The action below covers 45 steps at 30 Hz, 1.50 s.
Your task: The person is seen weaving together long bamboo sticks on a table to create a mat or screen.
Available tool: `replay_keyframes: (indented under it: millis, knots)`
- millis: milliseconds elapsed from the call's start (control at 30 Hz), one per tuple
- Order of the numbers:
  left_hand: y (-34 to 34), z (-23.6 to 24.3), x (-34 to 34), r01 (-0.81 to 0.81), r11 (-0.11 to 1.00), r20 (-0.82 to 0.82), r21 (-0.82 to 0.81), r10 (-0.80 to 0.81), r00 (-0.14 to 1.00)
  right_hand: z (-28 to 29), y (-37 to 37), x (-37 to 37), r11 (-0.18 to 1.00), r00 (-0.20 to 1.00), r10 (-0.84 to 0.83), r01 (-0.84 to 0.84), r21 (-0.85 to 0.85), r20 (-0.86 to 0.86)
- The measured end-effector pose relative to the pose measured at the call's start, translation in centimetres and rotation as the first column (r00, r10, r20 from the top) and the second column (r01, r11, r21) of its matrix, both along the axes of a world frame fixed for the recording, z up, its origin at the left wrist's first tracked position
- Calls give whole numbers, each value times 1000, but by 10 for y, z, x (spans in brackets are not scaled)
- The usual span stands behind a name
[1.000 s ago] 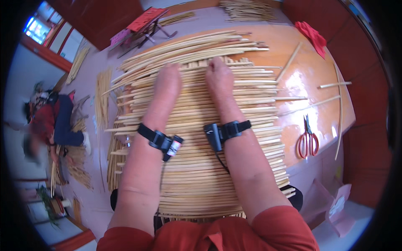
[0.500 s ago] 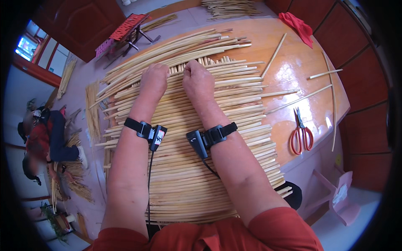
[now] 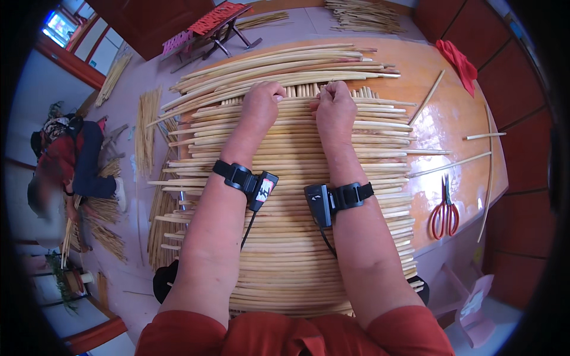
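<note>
A wide mat of pale straw-coloured stalks (image 3: pixel 285 237), laid side by side in rows, spreads in front of me over the table. At its far edge my left hand (image 3: pixel 261 104) is closed, fingers bent down at the last stalk. To its right, along the same edge, my right hand (image 3: pixel 336 115) is closed in a pinch. What the fingertips of either hand hold is hidden. Between and beyond the hands shows a row of short stalk ends (image 3: pixel 301 90). A loose bundle of long stalks (image 3: pixel 279 65) lies just past them.
Red-handled scissors (image 3: pixel 444 216) lie right of the mat on the wooden tabletop (image 3: pixel 433 130), among loose stalks. A red cloth (image 3: pixel 457 64) hangs at the far right corner. A folding stool (image 3: pixel 222 24) stands beyond. At left, another person (image 3: pixel 77 160) handles stalks near the floor.
The whole view has shifted, so the mat and table appear farther right and slightly lower. My hands are a little farther apart and slightly farther right along the mat's far edge.
</note>
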<state>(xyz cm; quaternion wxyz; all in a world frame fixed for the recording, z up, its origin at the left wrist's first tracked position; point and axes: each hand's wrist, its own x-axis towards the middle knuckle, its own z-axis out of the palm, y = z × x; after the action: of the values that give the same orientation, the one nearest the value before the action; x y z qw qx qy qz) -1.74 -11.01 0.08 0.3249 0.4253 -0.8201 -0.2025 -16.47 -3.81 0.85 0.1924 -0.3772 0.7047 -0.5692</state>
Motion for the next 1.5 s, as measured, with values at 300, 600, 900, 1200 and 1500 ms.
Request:
replay_keyframes:
  millis: [300,600,900,1200,1500]
  knots:
    - [7,-3,0,-14,987,41,-163,21,999,1,1,2,1000,999,-18,18,7,-31]
    - [11,3,-1,-133,932,64,-338,164,984,1,3,-5,999,1000,4,-5,44,15]
    - [-26,15,4,-236,930,219,-280,302,928,-5,1,-4,1000,998,5,-5,0,-62]
    - [-36,16,12,-133,937,332,-324,244,911,-3,0,-1,1000,996,2,-1,6,-89]
    - [-34,15,23,-111,966,197,-235,159,967,-5,0,-2,1000,995,5,-3,23,-104]
